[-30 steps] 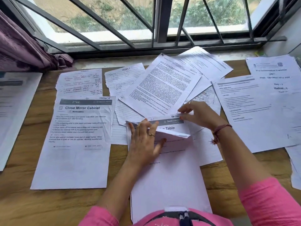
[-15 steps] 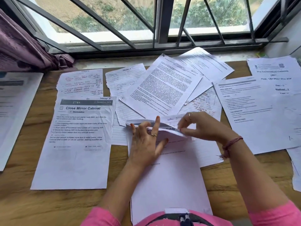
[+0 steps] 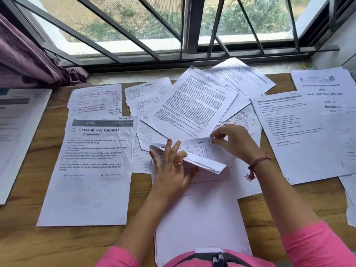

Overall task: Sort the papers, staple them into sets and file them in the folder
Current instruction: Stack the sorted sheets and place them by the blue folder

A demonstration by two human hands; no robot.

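The scene is lit brightly by daylight from the barred, metal-framed window [image 3: 192, 29] beyond the fingertips [image 3: 169, 140], and only soft, faint shadows are cast on the brown wooden table [image 3: 25, 218] beneath the hands. The white printed sheets [image 3: 317, 120] far to the right of the fingers are washed out by glare, their text barely legible, while print just left of the fingers is rendered sharply. Straight window bars are bowed by wide-angle distortion, and softness is seen towards the frame edges.
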